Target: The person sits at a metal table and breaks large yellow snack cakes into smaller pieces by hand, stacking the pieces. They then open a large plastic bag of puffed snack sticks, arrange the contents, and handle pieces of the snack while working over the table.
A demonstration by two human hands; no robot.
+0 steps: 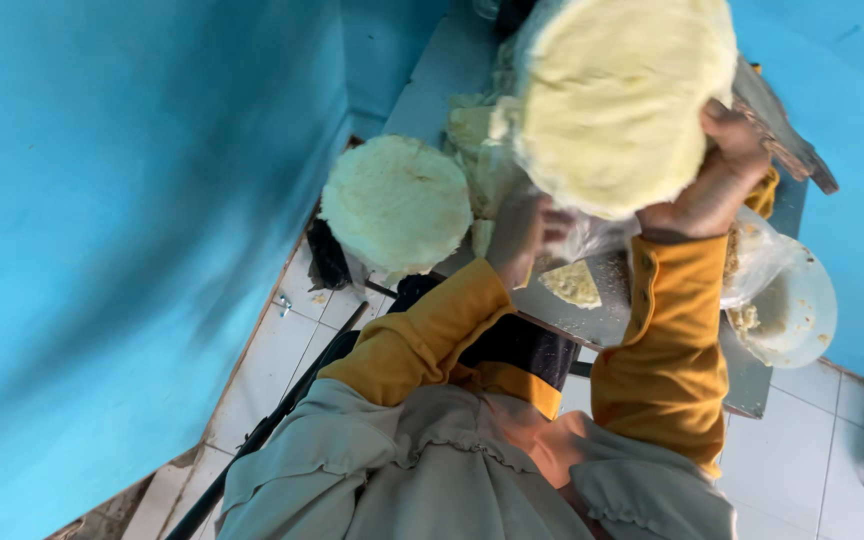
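Yellow and crumbly, a big round cake of pressed food [622,95] is up off the table, and the right hand [717,175] is clamped on its rim, fingers curled over the edge, holding it on its side. Beneath that hand, thin clear plastic [592,235] hangs loose off the cake (half peeled, by the look of it). The left hand [524,235] sits lower, just below the cake, at the plastic; it is blurred, so I cannot tell whether it grips or lies open. Left of that hand, a second round cake [397,205] stands bare. Between the two orange sleeves, a cut wedge [572,283] lies on the grey table [747,385]. Right of the right forearm sits a white bowl [802,310] with scraps. My read: one cake unwrapped, this one midway, cutting barely begun.
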